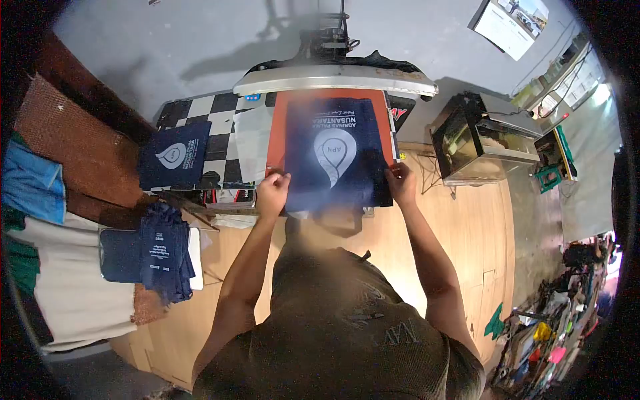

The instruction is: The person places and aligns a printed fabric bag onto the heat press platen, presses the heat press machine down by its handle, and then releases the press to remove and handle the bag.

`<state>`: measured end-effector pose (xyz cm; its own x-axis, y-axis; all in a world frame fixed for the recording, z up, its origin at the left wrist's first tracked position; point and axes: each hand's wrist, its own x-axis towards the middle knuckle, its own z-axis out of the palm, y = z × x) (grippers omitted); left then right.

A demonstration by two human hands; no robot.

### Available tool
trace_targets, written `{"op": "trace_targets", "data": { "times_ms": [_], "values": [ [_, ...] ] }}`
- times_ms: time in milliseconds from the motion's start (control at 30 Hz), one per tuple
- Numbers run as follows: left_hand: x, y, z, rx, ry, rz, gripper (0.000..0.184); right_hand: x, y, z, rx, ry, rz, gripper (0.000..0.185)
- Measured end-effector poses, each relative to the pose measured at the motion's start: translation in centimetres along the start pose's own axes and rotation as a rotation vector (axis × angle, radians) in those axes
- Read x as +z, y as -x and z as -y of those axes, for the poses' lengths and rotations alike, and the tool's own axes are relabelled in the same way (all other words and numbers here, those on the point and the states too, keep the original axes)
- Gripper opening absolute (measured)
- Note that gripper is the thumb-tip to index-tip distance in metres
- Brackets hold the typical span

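Observation:
A navy printed cloth (307, 160) with a white drop-shaped logo and lettering lies on an orange pad (279, 127). The pad sits below the pale metal upper plate (327, 81) of what looks like a heat press. My left hand (272, 192) pinches the cloth's near left edge, thumb against fingers. At the opposite side, my right hand (401, 183) has its fingers closed on the near right edge. The print reads upside down from where I stand. A blurred smear hides part of the cloth's near edge.
Left of the pad, another printed navy cloth (170, 157) lies on a checkered surface (223, 107) beside a whitish sheet (251, 143). Folded navy cloths (163, 253) are stacked lower left. A glass tank (493, 147) stands at right, and piled clutter (553, 327) fills the lower right.

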<state>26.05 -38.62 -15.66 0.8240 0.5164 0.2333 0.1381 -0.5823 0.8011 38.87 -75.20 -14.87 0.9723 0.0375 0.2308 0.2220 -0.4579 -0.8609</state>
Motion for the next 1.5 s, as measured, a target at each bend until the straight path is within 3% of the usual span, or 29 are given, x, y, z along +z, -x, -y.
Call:
{"op": "trace_targets", "data": {
  "times_ms": [200,267,367,400,500,567,633,700,767,1033,1100,1133,1200,1267,1300,1367,1400,1433,1467,1500],
  "values": [
    [0.4,-2.6,-2.6,0.055,-0.074,-0.046,0.035,1.3,-3.3,-2.0,-0.002,0.002,-0.013,0.021],
    [0.4,-3.1,-2.7,0.060,-0.115,-0.036,0.036,1.9,-4.0,-3.8,0.046,0.163,0.022,0.023],
    [0.1,-3.4,-2.8,0.100,-0.262,0.007,0.032,1.7,-3.9,-2.4,0.124,0.185,0.039,0.029],
    [-0.1,-3.2,-3.4,0.164,-0.262,-0.066,0.031,1.6,-3.9,-1.6,0.149,0.193,0.042,0.031],
    [0.8,-3.5,-4.9,0.341,-0.215,-0.100,0.032,3.1,-2.2,3.9,-0.110,0.095,-0.108,0.040],
    [2.9,-3.0,-6.4,0.501,-0.125,-0.021,0.034,4.8,-1.0,6.7,-0.381,0.183,0.185,0.047],
    [5.8,-2.9,-7.2,0.534,-0.086,0.200,0.041,8.3,-0.1,6.8,-0.498,0.288,0.173,0.048],
    [8.8,-2.3,-5.8,0.627,-0.249,0.168,0.050,9.6,0.4,7.1,-0.429,0.362,0.215,0.052],
    [9.2,-2.1,-5.0,0.632,-0.287,0.196,0.055,9.9,0.6,5.9,-0.311,0.563,0.291,0.061],
    [6.3,-2.2,-5.9,0.576,-0.468,0.173,0.057,5.5,1.2,2.3,-0.409,0.692,0.202,0.059],
    [4.1,-2.2,-5.6,0.514,-0.658,0.062,0.057,3.1,2.0,1.7,-0.412,0.699,0.180,0.062],
    [3.3,-2.2,-4.7,0.517,-0.655,0.064,0.057,2.0,2.3,1.4,-0.407,0.724,0.093,0.060],
    [1.2,-2.2,-2.8,0.437,-0.665,-0.127,0.051,-0.5,2.6,2.0,-0.403,0.747,0.007,0.058],
    [-2.1,-1.8,-1.5,0.377,-0.425,-0.167,0.037,-3.2,2.5,3.3,-0.159,0.220,-0.101,0.049],
    [-3.4,-1.1,-0.5,0.334,-0.327,-0.165,0.031,-3.5,2.6,1.3,-0.202,0.293,-0.187,0.035],
    [-4.3,1.0,0.3,0.288,-0.233,-0.159,0.027,-4.7,3.0,-0.5,0.158,0.108,-0.010,0.027],
    [-4.2,2.1,0.3,0.100,-0.162,-0.074,0.026,-4.8,3.3,-0.7,0.160,0.107,-0.008,0.027],
    [-4.0,3.1,0.4,-0.088,-0.089,0.009,0.028,-4.8,3.5,-0.8,0.387,-0.117,0.114,0.028],
    [-3.2,3.9,0.8,-0.089,-0.090,0.004,0.028,-4.8,3.5,-0.8,0.607,-0.344,0.236,0.029],
    [-1.9,4.7,1.8,0.021,-0.129,0.028,0.032,-4.5,3.7,-0.2,0.602,-0.346,0.241,0.029]
  ]
}}
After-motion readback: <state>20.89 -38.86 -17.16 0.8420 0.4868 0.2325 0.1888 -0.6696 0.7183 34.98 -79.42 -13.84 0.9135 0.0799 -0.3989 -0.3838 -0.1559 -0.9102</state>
